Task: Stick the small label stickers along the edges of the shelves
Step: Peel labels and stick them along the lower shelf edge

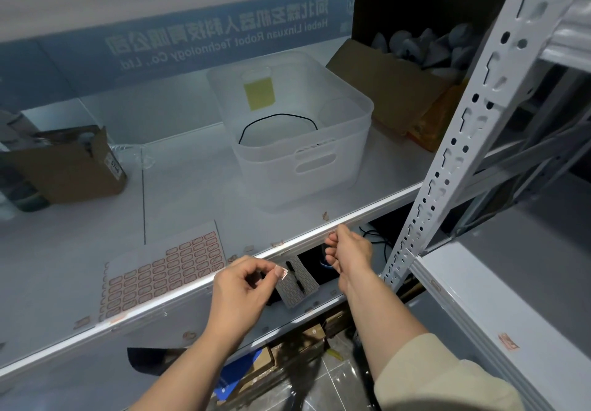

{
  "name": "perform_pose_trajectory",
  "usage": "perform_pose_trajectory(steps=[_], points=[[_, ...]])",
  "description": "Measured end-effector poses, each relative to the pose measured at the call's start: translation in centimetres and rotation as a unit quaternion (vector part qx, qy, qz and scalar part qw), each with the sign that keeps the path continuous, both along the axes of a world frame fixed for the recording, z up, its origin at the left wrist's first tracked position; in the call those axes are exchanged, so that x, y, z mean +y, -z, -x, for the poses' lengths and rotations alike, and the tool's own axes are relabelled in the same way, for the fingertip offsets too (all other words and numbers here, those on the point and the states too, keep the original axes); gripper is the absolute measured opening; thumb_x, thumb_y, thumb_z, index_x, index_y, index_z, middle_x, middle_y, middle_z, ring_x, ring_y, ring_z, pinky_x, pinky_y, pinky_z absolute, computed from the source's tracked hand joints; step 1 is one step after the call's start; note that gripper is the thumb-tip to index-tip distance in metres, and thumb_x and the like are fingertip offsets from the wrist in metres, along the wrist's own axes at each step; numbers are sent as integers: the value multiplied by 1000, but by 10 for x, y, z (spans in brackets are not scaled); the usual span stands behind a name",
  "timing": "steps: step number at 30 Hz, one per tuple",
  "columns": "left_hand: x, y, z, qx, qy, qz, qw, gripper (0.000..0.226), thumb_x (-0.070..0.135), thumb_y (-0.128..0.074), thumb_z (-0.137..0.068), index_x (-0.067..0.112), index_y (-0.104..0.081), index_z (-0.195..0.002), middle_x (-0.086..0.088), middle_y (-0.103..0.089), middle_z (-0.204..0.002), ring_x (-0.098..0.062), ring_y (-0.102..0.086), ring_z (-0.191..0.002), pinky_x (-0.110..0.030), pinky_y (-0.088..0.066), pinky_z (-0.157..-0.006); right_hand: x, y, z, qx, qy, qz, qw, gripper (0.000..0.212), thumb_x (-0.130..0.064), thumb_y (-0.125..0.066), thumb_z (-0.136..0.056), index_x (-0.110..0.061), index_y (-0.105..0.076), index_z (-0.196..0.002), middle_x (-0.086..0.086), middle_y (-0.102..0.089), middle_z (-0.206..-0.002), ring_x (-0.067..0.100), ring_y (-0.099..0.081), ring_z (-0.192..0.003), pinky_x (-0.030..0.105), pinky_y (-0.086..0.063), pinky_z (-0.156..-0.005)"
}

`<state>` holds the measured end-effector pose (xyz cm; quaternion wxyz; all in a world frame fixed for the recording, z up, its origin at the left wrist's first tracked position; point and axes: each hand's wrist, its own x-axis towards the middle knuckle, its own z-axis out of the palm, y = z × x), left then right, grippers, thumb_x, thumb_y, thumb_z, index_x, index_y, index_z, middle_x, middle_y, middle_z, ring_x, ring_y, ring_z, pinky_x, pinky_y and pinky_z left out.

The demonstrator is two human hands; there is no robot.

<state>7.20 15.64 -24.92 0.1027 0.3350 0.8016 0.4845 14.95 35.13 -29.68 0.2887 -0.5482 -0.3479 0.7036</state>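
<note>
My left hand [243, 286] pinches a small red-bordered label sticker [282, 271] between thumb and forefinger, just below the white shelf edge [179, 292]. A grey sticker sheet [297, 284] sits right behind that sticker; I cannot tell whether my left hand also holds it. My right hand [348, 250] is curled, its fingertip touching the shelf edge further right, and nothing shows in it. Several stickers, such as the stuck sticker [277, 244], sit along the edge. A fuller sticker sheet [163, 276] lies flat on the shelf board.
On the shelf stand a translucent bin [335, 167] with a black cable, a small cardboard box [73, 174] at the left and an open carton [393, 90] at the back right. A perforated white upright [447, 161] rises at the right. Boxes lie on the floor below.
</note>
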Motion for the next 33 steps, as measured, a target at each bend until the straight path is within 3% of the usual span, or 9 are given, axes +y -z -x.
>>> perform_pose_trajectory(steps=[9,13,21,28,33], points=[[-1,3,-4,-3,13,4,1000,7,22,-81,-85,27,-78,-81,10,-73,-79,-12,-66,-74,-34,-57,-68,-1,9,-18,45,-20,30,998,23,-23,-62,-97,-5,-75,-96,7,-75,-83,12,-63,-51,24,-55,-48],[1,3,-7,-4,17,6,1000,8,22,-81,-85,28,-78,-81,11,-73,-78,-11,-65,-74,-31,-56,-66,0,5,-18,75,-12,56,995,19,-24,-66,-95,-7,-76,-95,3,-74,-76,12,-64,-52,24,-55,-49],[0,2,-5,-7,14,7,1000,6,21,-81,-85,26,-79,-82,8,-74,-78,-18,-67,-73,-39,-58,-68,3,0,-9,73,-10,58,996,14,-16,-63,-92,-7,-74,-91,2,-71,-71,10,-62,-49,23,-54,-48],[0,2,-4,3,7,8,1000,11,19,-82,-84,28,-78,-79,9,-73,-76,-12,-63,-71,-21,-52,-63,4,2,-4,74,11,57,996,13,-13,-62,-91,-8,-72,-85,0,-69,-65,7,-59,-45,21,-52,-46],[0,3,-4,-3,9,13,1000,8,19,-82,-85,26,-79,-81,9,-73,-78,-13,-64,-73,-29,-55,-66,2,5,-3,68,10,49,996,13,-11,-61,-89,-9,-73,-85,-1,-68,-65,6,-59,-46,21,-53,-48]])
